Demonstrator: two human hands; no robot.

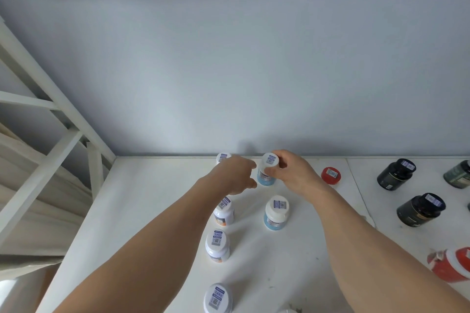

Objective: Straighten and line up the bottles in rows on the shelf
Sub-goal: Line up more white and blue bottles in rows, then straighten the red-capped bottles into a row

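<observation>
On the white shelf (157, 211) stand several white-capped bottles. My right hand (292, 173) grips the cap of a light-blue bottle (265, 178) near the back wall. My left hand (235, 175) reaches just left of that bottle, fingers apart and near its side; whether they touch it I cannot tell. Behind my left hand a white bottle (223, 158) stands by the wall. A column of white bottles with orange labels runs toward me: one (223, 211), one (217, 245), one (217, 298). A second light-blue bottle (276, 212) stands to the right of the column.
A red-capped bottle (330, 175) stands right of my right hand. Black bottles (396, 174), (419, 209) and a dark green one (457, 174) stand further right. A red bottle (450, 264) lies on its side at the right edge. A white frame (50, 99) bounds the shelf's left side.
</observation>
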